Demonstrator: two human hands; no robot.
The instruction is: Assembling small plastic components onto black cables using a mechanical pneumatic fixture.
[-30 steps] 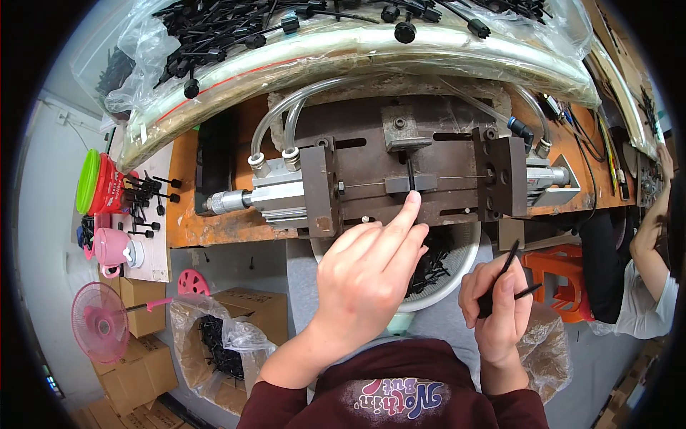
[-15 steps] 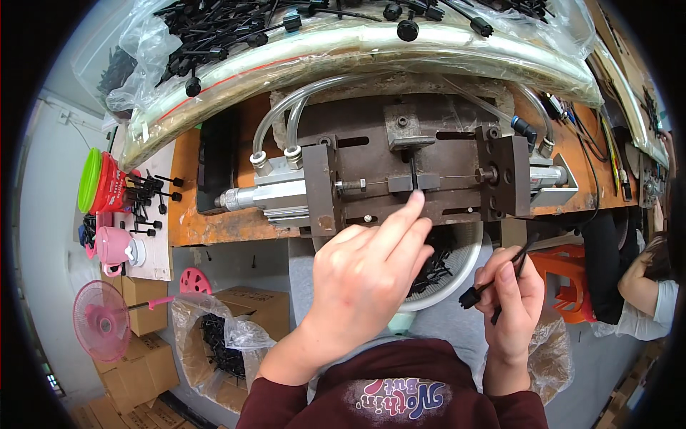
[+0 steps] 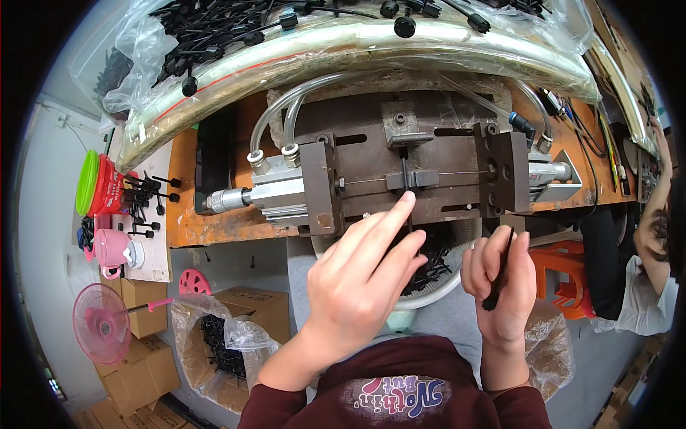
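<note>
My left hand (image 3: 361,275) reaches up to a metal press fixture (image 3: 414,175) on the orange bench, its index fingertip touching a thin black pin (image 3: 405,179) standing in the fixture's middle slot. My right hand (image 3: 500,282) is lower right, curled around a slim black pin-like part (image 3: 498,275) held upright. Below both hands a white bowl (image 3: 429,297) holds several more black parts.
Clear bags of black parts (image 3: 236,28) lie across the bench's far side. Clear hoses (image 3: 286,121) run to a pneumatic cylinder (image 3: 246,196). A pink fan (image 3: 100,325), pink cup (image 3: 111,250), cardboard boxes (image 3: 143,357) and an orange stool (image 3: 564,275) surround me. Another person (image 3: 654,243) sits at right.
My right hand has turned the black part from slanted to upright and closed more tightly around it. My left index finger stays on the pin in the fixture.
</note>
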